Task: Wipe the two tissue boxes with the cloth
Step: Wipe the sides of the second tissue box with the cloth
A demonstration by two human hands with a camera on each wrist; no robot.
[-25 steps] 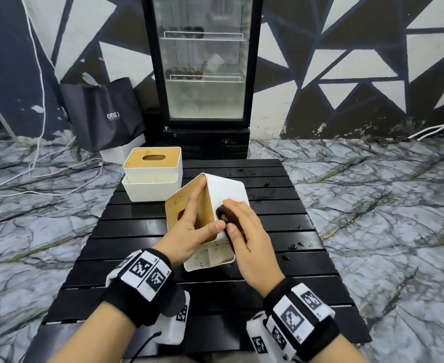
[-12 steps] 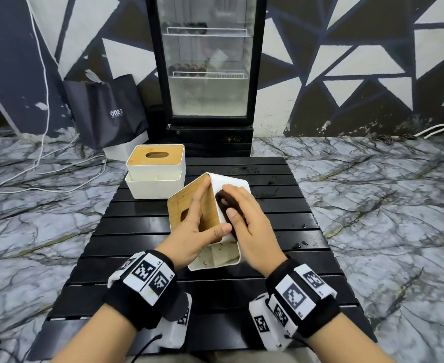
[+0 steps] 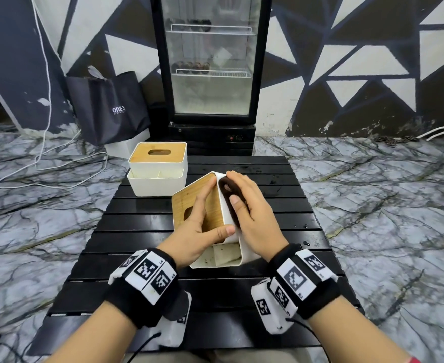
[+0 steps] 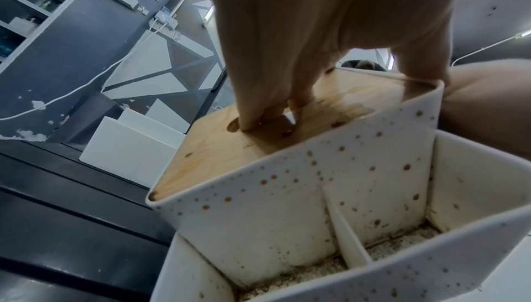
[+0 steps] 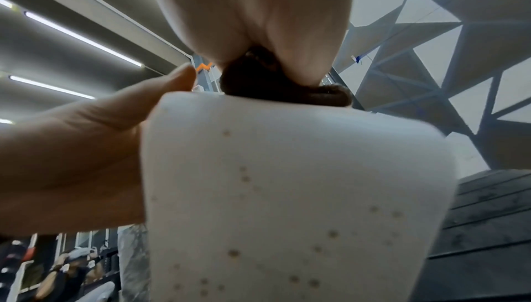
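Note:
A white tissue box (image 3: 180,201) with a wooden lid is tipped on its side on the black slatted table (image 3: 142,224), lid facing left. My left hand (image 3: 202,226) grips it, with fingers on the lid by the slot and the thumb on the near edge. My right hand (image 3: 252,205) holds a dark brown cloth (image 3: 226,188) against the box's white side near its far end. The left wrist view shows brown specks on the box (image 4: 287,193); the right wrist view shows the cloth (image 5: 273,84) bunched under my fingers. The second tissue box (image 3: 158,166) stands upright at the back left.
A glass-door fridge (image 3: 211,61) stands just behind the table, and a black bag (image 3: 108,106) leans to its left. White cables (image 3: 45,163) trail over the marble floor on the left. A few dark droplets (image 3: 304,226) lie near the table's right edge.
My right hand has slid the cloth along the white side, from the middle toward the box's far top edge. The left hand keeps the same grip on the tilted box.

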